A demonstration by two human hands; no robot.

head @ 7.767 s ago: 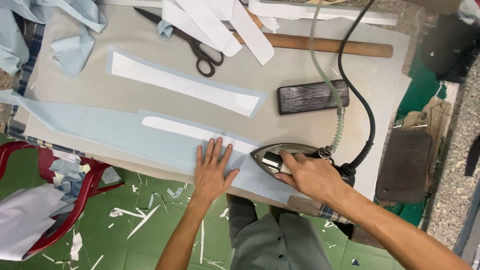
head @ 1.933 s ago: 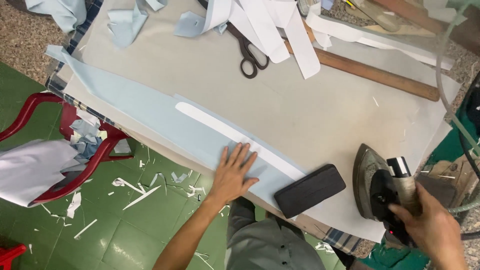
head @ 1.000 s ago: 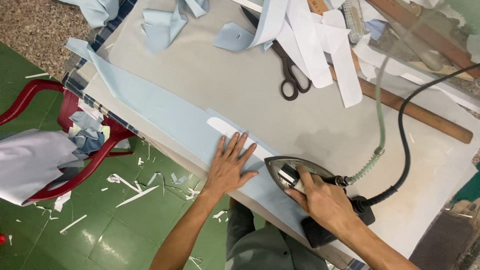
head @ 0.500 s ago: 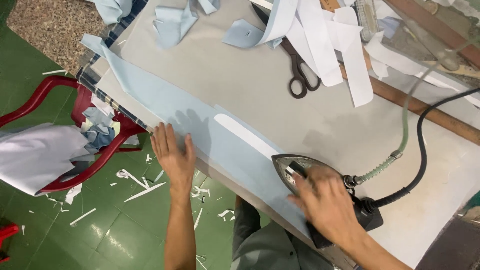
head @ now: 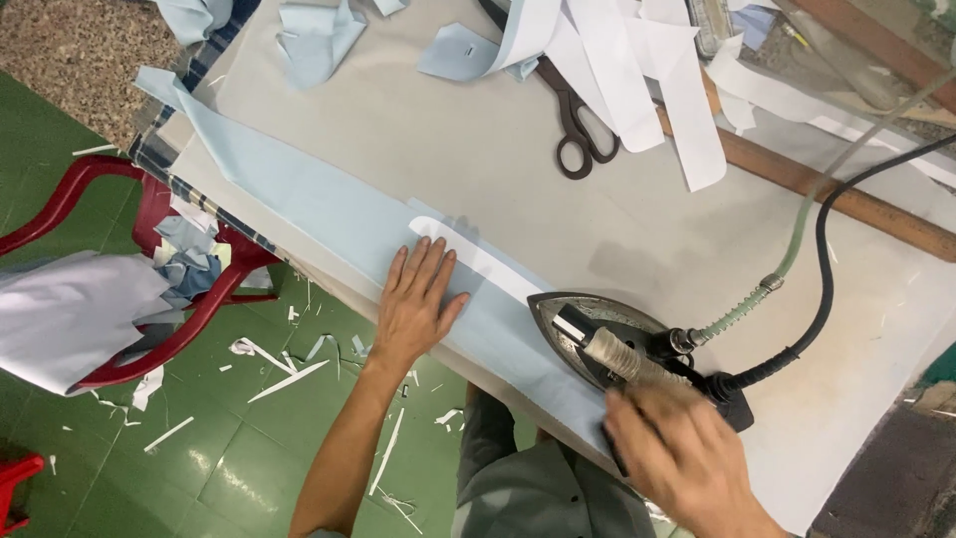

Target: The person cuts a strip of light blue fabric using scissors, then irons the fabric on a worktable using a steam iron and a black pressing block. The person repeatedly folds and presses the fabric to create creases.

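A: In the head view, what is hard to make out?

B: The right hand (head: 687, 458), at about five o'clock, is blurred and cut by the lower edge. It sits just behind the wrapped handle of the iron (head: 607, 334), and whether its fingers close on the handle cannot be told. The person's grey shirt (head: 538, 488) hides the near edge of the worktop (head: 478, 149) there.

A: And the left hand?

B: The left hand (head: 418, 304) lies flat, palm down, with fingers (head: 423, 261) straight and slightly spread, pointing toward twelve o'clock. It presses the long pale blue fabric strip (head: 299, 194), fingertips at the rounded end of the white interfacing piece (head: 478, 261) lying on it.

A: Where is the iron?

B: On the same strip, at three o'clock from the left hand, tip toward it, near but apart. A green hose (head: 797, 244) and a black cord (head: 822, 289) run off toward two o'clock.

A: Any labels or packages?

B: None readable. Black scissors (head: 573, 115) lie at twelve o'clock, partly under white strips (head: 647, 75); a wooden stick (head: 846, 194) runs beneath those. At nine o'clock a red chair (head: 149, 329) holds fabric scraps.
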